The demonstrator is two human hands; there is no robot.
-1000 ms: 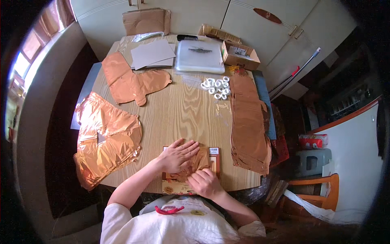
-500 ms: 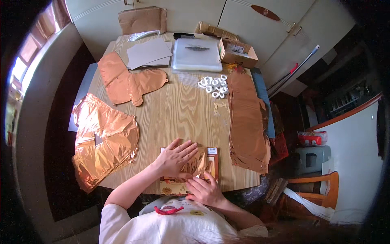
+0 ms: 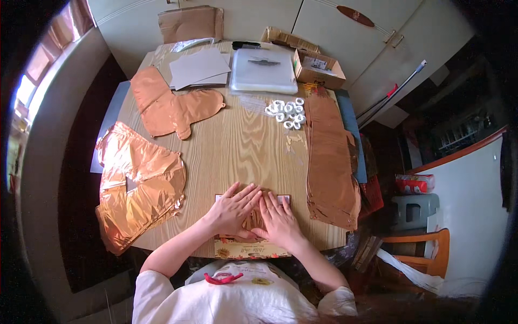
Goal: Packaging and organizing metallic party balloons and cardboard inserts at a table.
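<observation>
My left hand (image 3: 233, 211) lies flat, fingers outstretched, on a folded copper-coloured foil balloon (image 3: 252, 221). Beside it my right hand (image 3: 279, 222) presses down too, fingers extended, its fingertips close to those of the left. Most of the folded foil is hidden under both palms; a strip shows between them. Beneath it, near the table's front edge, is a printed card or flat package (image 3: 251, 249) with autumn-leaf decoration. To the left lie shiny copper foil balloons (image 3: 143, 183), flat and uninflated, and a matte copper foil balloon (image 3: 168, 106) farther back. At right is a long stack of copper foil balloons (image 3: 330, 162).
White tape rolls (image 3: 288, 112) cluster right of centre, with small beige scraps (image 3: 294, 141) in front. At the back are grey-white sheets (image 3: 199, 68), a stack of clear plastic bags (image 3: 263, 73) and an open cardboard box (image 3: 319, 70). A wooden chair (image 3: 440, 254) stands right of the table.
My right hand has moved up and forward from the foil's near right edge, and now lies flat on it. The left hand stays nearly in place.
</observation>
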